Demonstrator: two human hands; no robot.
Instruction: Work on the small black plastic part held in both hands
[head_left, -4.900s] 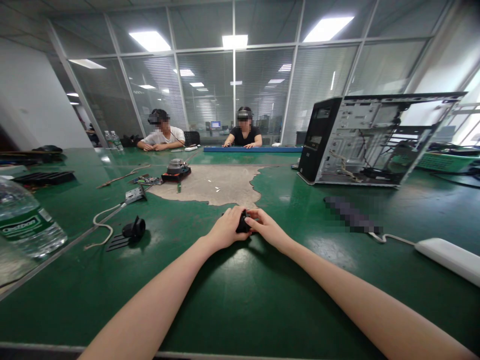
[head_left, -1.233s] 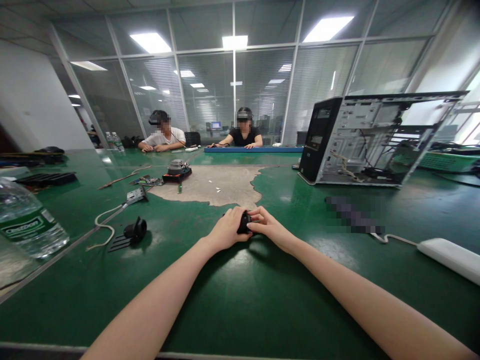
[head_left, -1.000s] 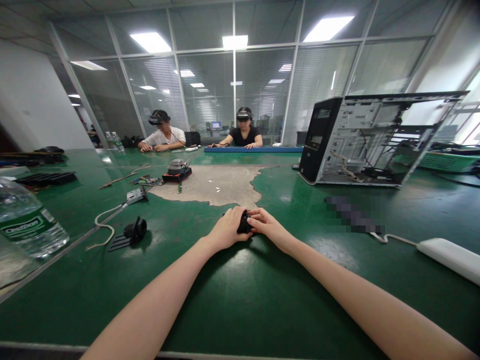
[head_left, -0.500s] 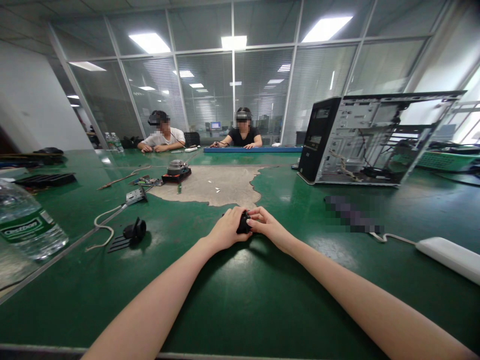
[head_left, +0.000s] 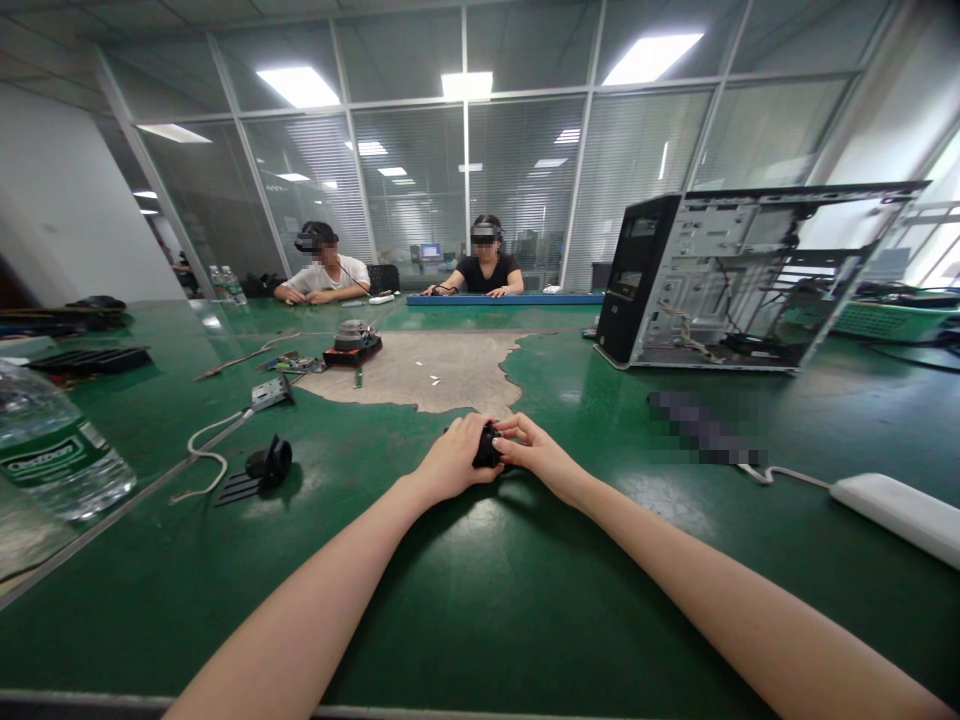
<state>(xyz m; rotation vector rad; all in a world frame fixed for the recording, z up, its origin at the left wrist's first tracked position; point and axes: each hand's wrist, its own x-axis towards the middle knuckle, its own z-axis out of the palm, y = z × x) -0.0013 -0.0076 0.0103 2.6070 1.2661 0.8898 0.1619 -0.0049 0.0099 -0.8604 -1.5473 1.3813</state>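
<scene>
Both my hands meet over a small black part point(head_left: 487, 446) at the middle of the green table point(head_left: 480, 600). Its kind is hard to make out, since my fingers cover much of it. My left hand point(head_left: 455, 455) wraps round it from the left, fingers bent over its top. From the right, my right hand point(head_left: 534, 449) pinches its edge with thumb and fingertips. Off to the left lies another black plastic piece point(head_left: 270, 460), with a round collar and slatted strips.
An open computer case point(head_left: 637, 280) stands at the right. A purple-black strip point(head_left: 697, 425) and a white power strip point(head_left: 900, 510) lie nearer. At the left are a water bottle point(head_left: 60, 440) and a metal part with a cable point(head_left: 270, 393). Two people sit across the table.
</scene>
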